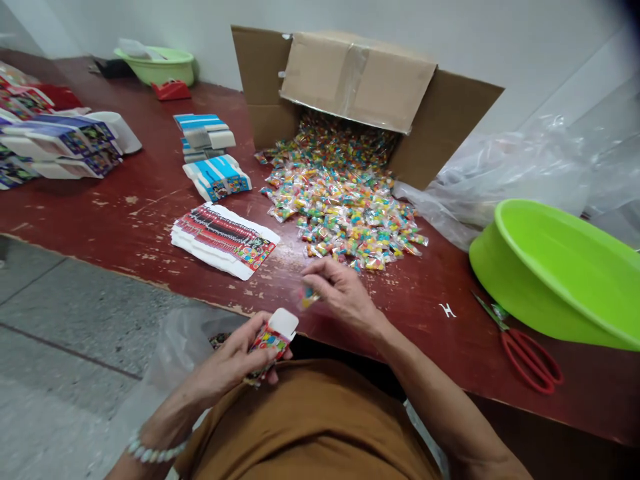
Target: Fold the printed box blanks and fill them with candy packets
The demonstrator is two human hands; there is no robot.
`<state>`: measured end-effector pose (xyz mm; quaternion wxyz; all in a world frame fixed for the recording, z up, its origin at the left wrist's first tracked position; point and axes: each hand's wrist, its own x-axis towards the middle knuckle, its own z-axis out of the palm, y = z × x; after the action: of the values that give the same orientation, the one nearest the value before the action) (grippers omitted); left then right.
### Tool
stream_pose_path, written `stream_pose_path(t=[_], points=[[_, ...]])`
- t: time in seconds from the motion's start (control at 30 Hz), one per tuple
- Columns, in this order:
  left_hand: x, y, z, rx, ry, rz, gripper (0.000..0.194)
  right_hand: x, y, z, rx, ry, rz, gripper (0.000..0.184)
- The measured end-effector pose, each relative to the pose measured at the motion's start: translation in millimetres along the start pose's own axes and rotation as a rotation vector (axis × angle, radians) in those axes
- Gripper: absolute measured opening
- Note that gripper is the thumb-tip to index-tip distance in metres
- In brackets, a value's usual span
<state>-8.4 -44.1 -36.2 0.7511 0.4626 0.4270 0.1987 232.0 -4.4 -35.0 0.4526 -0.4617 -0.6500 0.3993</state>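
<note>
My left hand [240, 357], with a bead bracelet on its wrist, is closed round a small printed candy box [273, 339] near the table's front edge. The box's white end flap stands up. Just right of it and higher, my right hand [343, 290] pinches a small clear packet of colourful candy [309, 298], partly blurred. Beyond that hand, a heap of the same candy packets [345, 207] spills out of a cardboard box [357, 80] lying on its side. Flat red-and-black printed cartons [225, 239] lie fanned in a stack left of the heap.
Blue-and-white carton stacks [217, 177] and bundled purple cartons [65, 143] lie to the left. A green basin [550, 267] and red-handled scissors [530, 357] are at right. Farther back stand a pale green bowl [165, 67] and a red tape dispenser [171, 90]. Plastic sheeting [520, 167] lies behind the basin.
</note>
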Motion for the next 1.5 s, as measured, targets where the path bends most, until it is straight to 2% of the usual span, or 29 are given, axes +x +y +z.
stream_pose_path(t=[0.07, 0.2, 0.27, 0.33, 0.43, 0.5, 0.63, 0.7, 0.8, 0.87, 0.93, 1.0, 1.07, 1.17, 1.23, 1.27, 1.33, 1.5], points=[[9, 3, 12.8, -0.033, -0.018, 0.023, 0.031, -4, -10, 15, -0.144, -0.130, -0.133, 0.014], [17, 4, 28.5, -0.062, 0.023, 0.096, 0.023, -9, -12, 33, -0.403, -0.233, -0.292, 0.013], [17, 4, 31.0, -0.081, 0.042, 0.137, 0.017, -9, -12, 32, -0.391, -0.233, -0.286, 0.022], [16, 4, 30.9, -0.115, 0.073, 0.144, 0.020, -7, -13, 26, -0.301, -0.149, -0.234, 0.029], [15, 2, 29.0, -0.144, 0.154, 0.143, 0.037, -7, -14, 16, -0.157, -0.036, -0.163, 0.017], [15, 1, 28.4, -0.122, 0.191, 0.173, 0.041, -9, -14, 14, -0.127, -0.061, -0.169, 0.014], [17, 1, 30.2, -0.093, 0.249, 0.237, 0.040, -17, -17, 14, -0.127, -0.205, -0.181, 0.017], [17, 5, 31.2, -0.180, 0.282, 0.218, 0.043, -18, -18, 12, -0.062, -0.149, -0.126, 0.020], [17, 10, 32.2, -0.352, 0.302, 0.112, 0.051, -18, -16, 11, 0.093, 0.008, 0.049, 0.015], [19, 9, 33.5, -0.396, 0.301, 0.088, 0.049, -18, -11, 15, 0.225, -0.040, 0.198, 0.030], [21, 5, 35.7, -0.377, 0.299, 0.125, 0.043, -19, -5, 25, 0.368, -0.158, 0.319, 0.047], [23, 2, 37.9, -0.338, 0.295, 0.160, 0.042, -21, 0, 36, 0.475, -0.233, 0.379, 0.051], [23, 1, 38.8, -0.342, 0.279, 0.168, 0.043, -23, 2, 44, 0.481, -0.173, 0.336, 0.043], [21, 8, 36.5, -0.489, 0.209, 0.123, 0.047, -26, -2, 47, 0.272, 0.013, 0.049, 0.028], [20, 14, 33.6, -0.602, 0.142, 0.075, 0.052, -28, -7, 44, 0.113, 0.005, -0.121, 0.022], [19, 17, 32.3, -0.636, 0.118, 0.059, 0.054, -28, -10, 43, 0.068, -0.029, -0.148, 0.020], [20, 18, 30.3, -0.649, 0.100, 0.058, 0.058, -27, -14, 41, 0.085, -0.066, -0.078, 0.018], [24, 8, 28.6, -0.594, 0.147, 0.115, 0.074, -16, -20, 47, 0.515, -0.158, 0.292, 0.018]])
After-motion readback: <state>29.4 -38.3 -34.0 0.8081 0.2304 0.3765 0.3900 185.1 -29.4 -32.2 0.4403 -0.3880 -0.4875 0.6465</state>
